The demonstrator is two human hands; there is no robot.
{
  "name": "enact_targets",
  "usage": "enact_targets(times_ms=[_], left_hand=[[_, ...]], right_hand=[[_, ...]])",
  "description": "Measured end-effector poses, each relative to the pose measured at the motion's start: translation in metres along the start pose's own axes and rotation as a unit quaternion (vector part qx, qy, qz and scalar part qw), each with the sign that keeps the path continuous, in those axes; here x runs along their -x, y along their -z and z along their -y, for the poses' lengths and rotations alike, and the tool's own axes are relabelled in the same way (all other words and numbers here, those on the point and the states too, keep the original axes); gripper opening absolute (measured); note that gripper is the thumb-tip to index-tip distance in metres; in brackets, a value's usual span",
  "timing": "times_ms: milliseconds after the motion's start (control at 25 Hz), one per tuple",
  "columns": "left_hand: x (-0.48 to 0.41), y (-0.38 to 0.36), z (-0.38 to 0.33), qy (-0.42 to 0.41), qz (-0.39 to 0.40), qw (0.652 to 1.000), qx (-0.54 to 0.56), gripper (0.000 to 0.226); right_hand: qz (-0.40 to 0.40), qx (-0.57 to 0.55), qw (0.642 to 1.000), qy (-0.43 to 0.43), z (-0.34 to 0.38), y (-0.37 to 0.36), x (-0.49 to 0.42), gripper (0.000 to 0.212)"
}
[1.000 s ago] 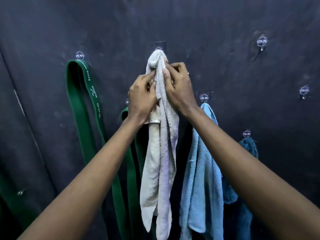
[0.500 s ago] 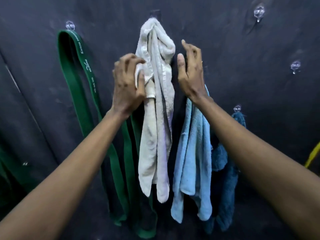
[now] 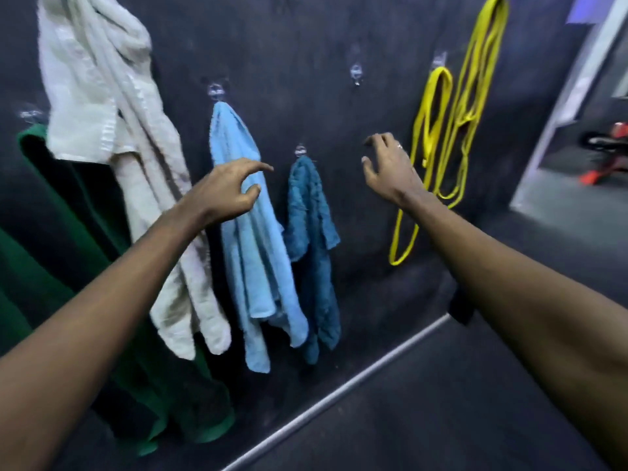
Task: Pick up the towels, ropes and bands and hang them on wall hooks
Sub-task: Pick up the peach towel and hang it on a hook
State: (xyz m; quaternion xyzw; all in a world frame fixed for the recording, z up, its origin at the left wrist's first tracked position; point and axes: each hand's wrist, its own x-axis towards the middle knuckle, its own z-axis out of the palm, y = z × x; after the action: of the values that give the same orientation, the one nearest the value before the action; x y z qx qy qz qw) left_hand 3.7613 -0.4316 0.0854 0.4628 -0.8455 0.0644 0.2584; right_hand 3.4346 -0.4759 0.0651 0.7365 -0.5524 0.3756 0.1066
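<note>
Left grip [image 3: 221, 195] holds nothing, its fingers loosely curled and apart, in front of the light blue towel [image 3: 251, 249]. Right grip [image 3: 390, 168] is empty with fingers spread wide, beside the yellow bands [image 3: 458, 130]. White towel [image 3: 102, 113], light blue towel and dark teal towel [image 3: 312, 239] hang side by side on the dark wall [image 3: 306, 45]. Green band [image 3: 51, 266] hangs far left, partly behind the white towel.

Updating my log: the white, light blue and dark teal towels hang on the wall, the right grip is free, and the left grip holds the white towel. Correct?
One error: the head view shows the left grip holding nothing, fingers loosely spread in front of the light blue towel. The white towel and dark teal towel hang on the wall, and the right grip is free.
</note>
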Motion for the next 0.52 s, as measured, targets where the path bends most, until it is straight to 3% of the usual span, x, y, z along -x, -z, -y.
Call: enact_targets(times_ms=[160, 320, 520], left_hand=[[-0.058, -0.056, -0.046, 0.010, 0.083, 0.996, 0.039, 0.050], [-0.123, -0.111, -0.093, 0.015, 0.130, 0.986, 0.103, 0.052], [-0.202, -0.190, -0.184, -0.023, 0.158, 0.973, 0.166, 0.053]], right_hand=[[0.179, 0.056, 0.957, -0.221, -0.117, 0.057, 0.059, 0.055], [0.161, 0.065, 0.933, -0.314, -0.192, 0.132, 0.115, 0.066], [0.138, 0.105, 0.895, -0.410, -0.278, 0.229, 0.184, 0.066]])
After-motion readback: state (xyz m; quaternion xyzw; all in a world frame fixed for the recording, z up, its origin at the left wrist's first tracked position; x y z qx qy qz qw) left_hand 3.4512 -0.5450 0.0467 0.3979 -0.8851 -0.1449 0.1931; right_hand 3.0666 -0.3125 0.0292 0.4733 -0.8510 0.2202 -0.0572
